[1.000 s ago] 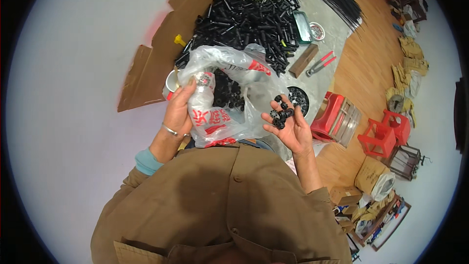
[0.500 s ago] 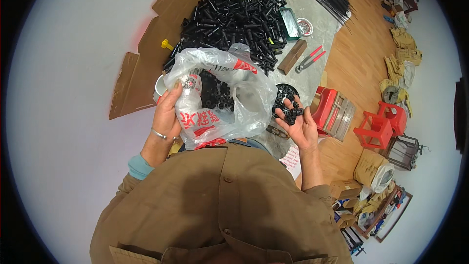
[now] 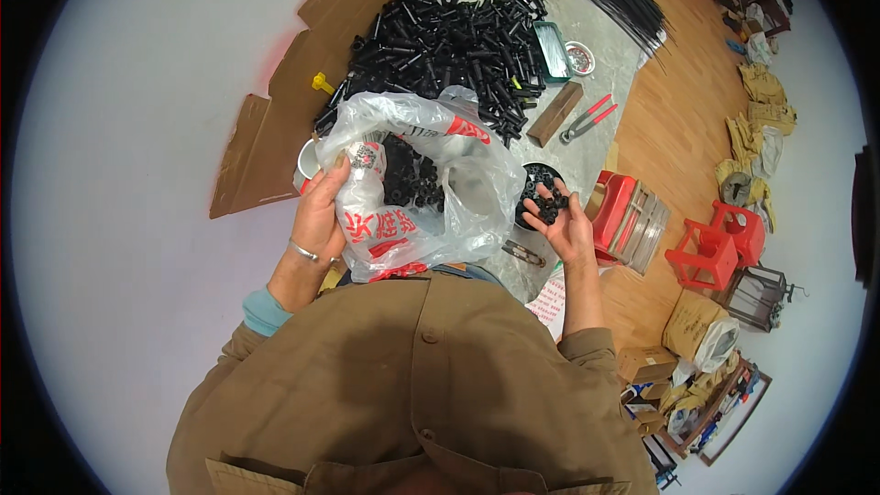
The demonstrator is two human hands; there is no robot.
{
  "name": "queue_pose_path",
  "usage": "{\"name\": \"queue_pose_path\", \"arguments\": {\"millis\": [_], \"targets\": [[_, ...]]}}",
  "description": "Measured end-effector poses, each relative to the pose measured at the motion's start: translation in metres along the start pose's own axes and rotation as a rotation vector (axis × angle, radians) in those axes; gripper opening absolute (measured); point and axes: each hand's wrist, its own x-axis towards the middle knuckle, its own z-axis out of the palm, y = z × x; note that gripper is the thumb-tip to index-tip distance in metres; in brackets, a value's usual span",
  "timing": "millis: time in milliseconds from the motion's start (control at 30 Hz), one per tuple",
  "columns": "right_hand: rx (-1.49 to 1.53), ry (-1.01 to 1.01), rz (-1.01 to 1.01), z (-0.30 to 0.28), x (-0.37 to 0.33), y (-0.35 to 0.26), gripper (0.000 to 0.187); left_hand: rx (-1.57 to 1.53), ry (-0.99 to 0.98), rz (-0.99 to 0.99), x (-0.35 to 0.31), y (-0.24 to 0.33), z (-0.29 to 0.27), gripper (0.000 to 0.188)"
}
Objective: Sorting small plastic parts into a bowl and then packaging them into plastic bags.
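Observation:
At the table's near side, my left hand [image 3: 319, 220] grips the left edge of a clear plastic bag [image 3: 495, 156] with red printing. The bag's mouth gapes upward, and many small black ring-like parts [image 3: 414, 181] lie inside. To the right of the bag, my right hand [image 3: 575, 236] is turned palm up with its fingers curled, cradling a handful of the same small black parts [image 3: 552, 211]. Those fingers hover over or beside a round black bowl [image 3: 536, 166], which contains more such parts and is partly hidden by the hand.
Beyond the bag lies a heap of black tubular pieces [image 3: 449, 46], edged by cardboard [image 3: 266, 142]. Right of it are a green tray [image 3: 553, 53], a small white bowl [image 3: 591, 59], a wooden block [image 3: 555, 115] and red-handled pincers [image 3: 588, 119]. Red stools [image 3: 616, 211] stand off the table's right side.
My right hand, still holding the black parts, has tilted and shifted slightly toward the bowl. The view has shifted a little; the left hand keeps its hold on the bag.

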Motion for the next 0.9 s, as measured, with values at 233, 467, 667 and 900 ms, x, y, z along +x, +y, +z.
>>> {"name": "queue_pose_path", "arguments": {"millis": [233,467,667,900], "targets": [[-1.103,0.439,-0.073,0.011,0.024,0.012,0.051,0.009,0.001,0.004,-0.005,0.0,0.007,0.031],[-1.118,0.334,-0.43,0.097,-0.008,0.007,0.027,-0.004,0.025,0.024,-0.008,0.0,-0.001,0.03],[-1.771,-0.291,-0.428,0.145,0.046,0.114,0.025,-0.014,0.011,0.008,-0.008,0.0,-0.004,0.031],[-2.163,-0.144,-0.439,0.111,0.109,0.157,0.029,-0.038,0.019,0.022,-0.011,0.0,-0.002,0.03]]}}
